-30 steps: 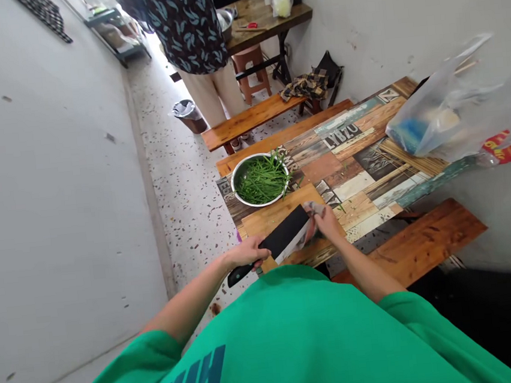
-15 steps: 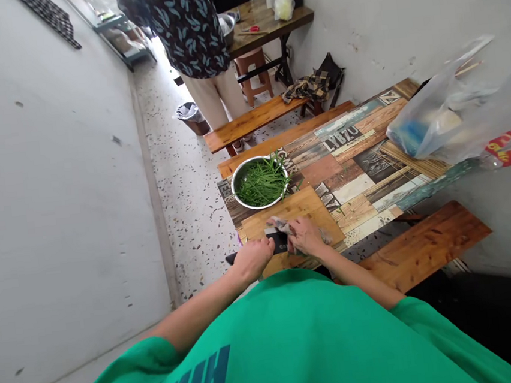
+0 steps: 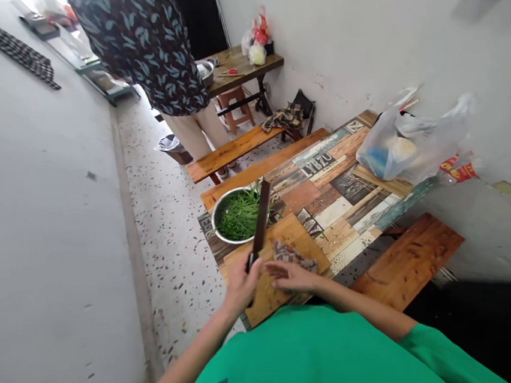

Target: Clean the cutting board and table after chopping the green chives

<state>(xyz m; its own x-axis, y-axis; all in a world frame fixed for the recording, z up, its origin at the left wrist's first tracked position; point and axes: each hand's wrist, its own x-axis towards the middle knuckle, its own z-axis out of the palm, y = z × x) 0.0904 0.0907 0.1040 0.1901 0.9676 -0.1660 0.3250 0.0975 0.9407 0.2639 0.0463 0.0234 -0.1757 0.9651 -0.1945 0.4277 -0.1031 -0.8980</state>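
Observation:
My left hand [image 3: 240, 281] grips the black handle of a cleaver [image 3: 260, 222], its blade seen edge-on and pointing away from me over the wooden cutting board [image 3: 268, 295]. My right hand [image 3: 292, 274] lies with fingers spread on the board, touching a crumpled grey cloth [image 3: 291, 253]. A steel bowl [image 3: 222, 237] of cut green stems [image 3: 236, 216] stands just beyond the board, on the patchwork-pattern table [image 3: 332, 184].
Clear plastic bags [image 3: 407, 144] with packets sit at the table's far right by the wall. Wooden benches [image 3: 406, 263] flank the table. A person in a leaf-print top [image 3: 146, 42] stands ahead near a second table [image 3: 243, 67], a stool and a bin [image 3: 170, 148].
The cleaver lay flat while the cloth wiped its blade; now it is turned edge-up, pointing toward the bowl. My right hand has set the cloth on the board. The camera shifted left.

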